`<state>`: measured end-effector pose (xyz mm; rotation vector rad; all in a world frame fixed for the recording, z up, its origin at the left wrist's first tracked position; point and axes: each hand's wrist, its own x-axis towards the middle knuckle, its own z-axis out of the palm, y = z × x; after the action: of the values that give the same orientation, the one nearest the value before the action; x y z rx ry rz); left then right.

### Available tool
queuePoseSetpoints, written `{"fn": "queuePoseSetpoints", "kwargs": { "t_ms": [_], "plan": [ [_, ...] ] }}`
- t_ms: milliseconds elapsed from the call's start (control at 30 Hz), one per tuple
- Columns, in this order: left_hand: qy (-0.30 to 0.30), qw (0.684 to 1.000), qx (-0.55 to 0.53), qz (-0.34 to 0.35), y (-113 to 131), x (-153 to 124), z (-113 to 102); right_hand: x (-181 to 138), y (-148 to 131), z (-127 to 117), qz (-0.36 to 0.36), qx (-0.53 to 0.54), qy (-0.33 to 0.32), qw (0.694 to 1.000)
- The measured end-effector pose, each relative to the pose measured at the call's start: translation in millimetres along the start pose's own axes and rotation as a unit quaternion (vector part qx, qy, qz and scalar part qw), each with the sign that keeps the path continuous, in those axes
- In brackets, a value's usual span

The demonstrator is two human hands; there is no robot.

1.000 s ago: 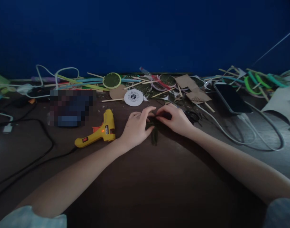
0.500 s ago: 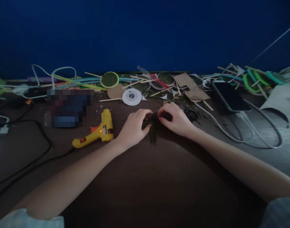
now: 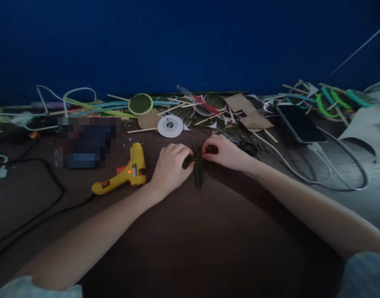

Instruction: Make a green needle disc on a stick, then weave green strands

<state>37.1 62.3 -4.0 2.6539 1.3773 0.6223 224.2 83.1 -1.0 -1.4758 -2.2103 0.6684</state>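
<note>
A bundle of narrow dark green strips [image 3: 198, 174], perhaps leaf pieces, lies on the dark table between my hands. My left hand [image 3: 175, 167] pinches its left side with thumb and fingertips. On the other side, my right hand [image 3: 220, 152] has thumb and index finger pressed together at the upper right edge of the strips. Just beyond the right wrist are black-handled scissors [image 3: 248, 147]. A yellow hot glue gun [image 3: 132, 170] with a lit orange light rests on its side, left of my left hand.
Along the blue wall [image 3: 190, 45] lie a white printed disc [image 3: 170, 126], a green-rimmed round piece [image 3: 140, 104], wooden sticks and cardboard scraps [image 3: 256, 119]. A phone [image 3: 301, 124] with a white cable is at right. The glue gun's black cord [image 3: 53, 215] crosses the left side.
My right hand has shifted slightly, uncovering more of the green strips and the scissors behind it. My left hand stays on the bundle. The whole view has drifted a little.
</note>
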Motion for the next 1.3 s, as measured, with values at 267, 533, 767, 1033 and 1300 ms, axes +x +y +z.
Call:
{"fn": "queuePoseSetpoints", "kwargs": {
  "t_ms": [267, 533, 767, 1033, 1300],
  "plan": [
    [-0.001, 1.000, -0.012, -0.010, 0.0, 0.0, 0.0, 4.1, -0.7, -0.5, 0.011, -0.012, -0.002, 1.000],
    [-0.002, 0.999, -0.026, -0.018, -1.1, 1.4, 2.0, 6.1, -2.0, -2.3, 0.010, -0.010, 0.002, 1.000],
    [-0.002, 1.000, -0.026, -0.015, -2.5, 1.5, 1.5, 2.9, -0.7, -3.5, -0.005, 0.007, 0.007, 1.000],
    [0.047, 0.994, -0.026, 0.092, -2.7, -2.3, -0.5, -0.9, 4.8, -9.5, -0.026, 0.034, -0.048, 0.998],
    [0.042, 0.990, 0.036, 0.132, -1.5, -4.8, 2.0, 0.1, -1.9, -5.4, 0.026, -0.042, -0.056, 0.997]
  ]
}}
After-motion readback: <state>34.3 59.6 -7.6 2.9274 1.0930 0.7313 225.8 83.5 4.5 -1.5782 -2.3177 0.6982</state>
